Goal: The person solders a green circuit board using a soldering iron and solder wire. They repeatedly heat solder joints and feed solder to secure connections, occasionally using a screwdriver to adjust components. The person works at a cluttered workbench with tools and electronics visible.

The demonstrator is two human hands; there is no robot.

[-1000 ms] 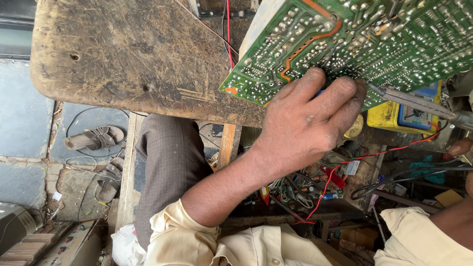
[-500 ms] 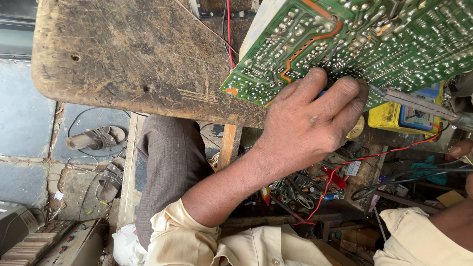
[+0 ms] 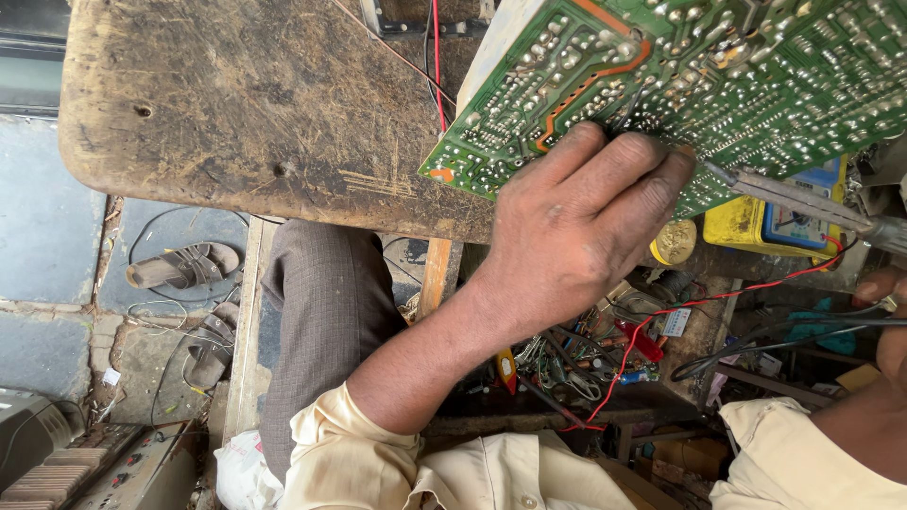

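Observation:
My left hand (image 3: 576, 236) grips the near edge of a green circuit board (image 3: 680, 66), solder side up, with its fingers curled over the board. The board rests tilted on a worn wooden bench top (image 3: 246, 123). A soldering iron (image 3: 794, 200) reaches in from the right, its tip touching the board just beside my fingertips. Only a sliver of my right hand (image 3: 888, 293) shows at the right edge, at the iron's handle, with black and red wires running past it.
A yellow multimeter (image 3: 756, 227) lies under the board's right end. Below the bench is a heap of tools, wires and parts (image 3: 586, 368). Sandals (image 3: 184, 266) lie on the stone floor at left, and a grey device (image 3: 85, 463) sits at bottom left.
The hands, board and iron stay as they were; only the view shifts slightly.

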